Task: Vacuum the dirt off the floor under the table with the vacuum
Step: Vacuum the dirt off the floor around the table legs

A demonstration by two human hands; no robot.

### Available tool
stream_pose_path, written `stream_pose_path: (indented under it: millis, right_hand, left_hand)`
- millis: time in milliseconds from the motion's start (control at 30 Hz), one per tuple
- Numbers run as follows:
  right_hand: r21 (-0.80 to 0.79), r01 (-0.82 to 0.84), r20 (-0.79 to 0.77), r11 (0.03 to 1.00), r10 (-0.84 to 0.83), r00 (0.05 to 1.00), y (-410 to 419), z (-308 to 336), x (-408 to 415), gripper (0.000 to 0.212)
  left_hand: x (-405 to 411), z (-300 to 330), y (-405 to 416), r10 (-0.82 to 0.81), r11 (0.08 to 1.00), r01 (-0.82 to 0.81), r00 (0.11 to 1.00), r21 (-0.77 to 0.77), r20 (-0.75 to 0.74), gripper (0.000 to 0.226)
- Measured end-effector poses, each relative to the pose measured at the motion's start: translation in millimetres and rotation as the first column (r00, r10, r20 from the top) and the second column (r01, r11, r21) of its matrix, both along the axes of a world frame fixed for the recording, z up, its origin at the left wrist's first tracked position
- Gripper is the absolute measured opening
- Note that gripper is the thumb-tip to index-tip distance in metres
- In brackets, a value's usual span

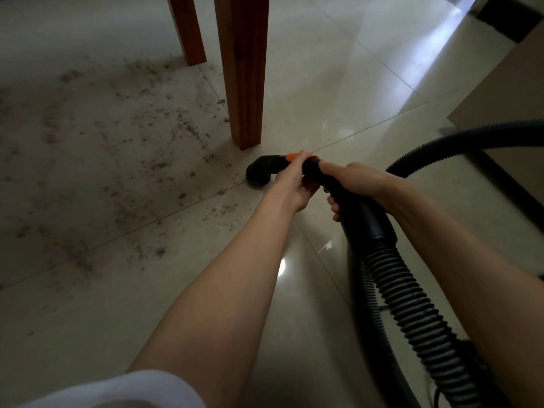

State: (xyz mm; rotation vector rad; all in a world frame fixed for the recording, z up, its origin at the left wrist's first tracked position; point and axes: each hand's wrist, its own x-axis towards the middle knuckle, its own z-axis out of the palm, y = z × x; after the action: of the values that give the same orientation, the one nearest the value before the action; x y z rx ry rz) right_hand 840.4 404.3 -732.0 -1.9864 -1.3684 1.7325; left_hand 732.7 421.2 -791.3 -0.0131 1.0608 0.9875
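1. White fabric sleeve [117, 390] fills the bottom left corner, closest to the lens, with the bare left forearm running up from it toward the middle of the view.
2. Beside it on the right, a black ribbed flexible vacuum hose [412, 304] climbs from the lower edge to a smooth black plastic handle tube [353, 207]; a second stretch of the same hose arcs away toward the right edge.
3. The right hand [362, 184] is wrapped around the handle tube from above, fingers curled under it in a firm grip.
4. The left hand [294, 184] grips the tube further forward, fingers closed around it at an orange plastic collar [294, 156].
5. Past the collar, a black angled vacuum nozzle [260, 170] points down onto the glossy pale beige tiled floor [338, 83]; whether its mouth touches the tile cannot be told.
6. The nozzle sits just beside the foot of a thick reddish-brown wooden table leg [244, 83], on its near side.
7. A second, thinner reddish-brown wooden leg [188, 30] stands further back and to the left.
8. Scattered brown dirt crumbs [123, 128] cover the tiles left of both legs, with the nearest patches close to the nozzle.
9. A bright band of window light [435, 51] reflects off the floor at upper right.
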Motion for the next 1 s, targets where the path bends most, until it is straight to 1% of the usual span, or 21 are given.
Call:
stream_pose_path:
  millis: [67, 200, 333, 433, 567, 633, 700, 833, 900, 1000]
  right_hand:
    - [0.009, 0.009, -0.022, 1.0, -0.009, 1.0, -0.8, -0.8, -7.3, 0.041]
    - [0.033, 0.029, -0.042, 0.999, -0.027, 0.999, -1.2, -3.1, -21.6, 0.038]
    - [0.037, -0.016, 0.005, 0.999, 0.015, 1.0, -3.2, -3.5, -22.8, 0.038]
    - [0.024, 0.001, 0.025, 1.0, -0.002, 1.0, -9.4, -4.9, -12.7, 0.041]
    - [0.026, 0.047, 0.079, 0.999, -0.049, 0.996, -21.9, -2.8, 4.5, 0.044]
    - [0.042, 0.064, 0.103, 0.997, -0.068, 0.992, -29.9, 1.9, 13.7, 0.042]
    - [0.049, 0.079, 0.125, 0.996, -0.085, 0.988, -37.2, 5.3, 25.2, 0.041]
    - [-0.002, 0.091, 0.153, 0.996, -0.089, 0.984, -52.7, 9.4, 45.6, 0.045]
    - [-0.019, 0.096, 0.175, 0.995, -0.091, 0.98, -63.3, 11.9, 52.4, 0.044]
    - [-0.045, 0.11, 0.194, 0.993, -0.099, 0.976, -77.3, 13.4, 62.9, 0.04]
  left_hand:
    - [-3.6, 1.0, 2.1, 0.01, 1.0, -0.01, 1.0, 0.007, -0.006, 0.036]
    - [-13.1, 1.4, 4.9, 0.02, 1.0, -0.02, 0.999, -0.01, -0.038, 0.045]
    - [-18.7, -0.2, -1.7, 0.018, 1.0, -0.018, 1.0, -0.01, -0.011, 0.045]
    - [-13.8, -0.6, -6.7, -0.045, 0.999, 0.045, 0.999, 0.014, -0.007, 0.046]
    - [4.8, 2.8, -13.4, -0.115, 0.992, 0.115, 0.993, 0.048, 0.007, 0.034]
    - [18.7, 3.0, -16.7, -0.133, 0.99, 0.132, 0.991, 0.045, 0.013, 0.033]
    - [32.7, 1.3, -20.9, -0.152, 0.988, 0.151, 0.988, 0.036, 0.004, 0.039]
    - [54.3, -6.5, -31.8, -0.165, 0.986, 0.165, 0.986, 0.007, -0.032, 0.048]
    - [60.0, -11.6, -36.8, -0.162, 0.987, 0.162, 0.986, -0.018, -0.026, 0.053]
    - [66.9, -15.1, -44.5, -0.211, 0.976, 0.21, 0.977, -0.054, -0.012, 0.052]
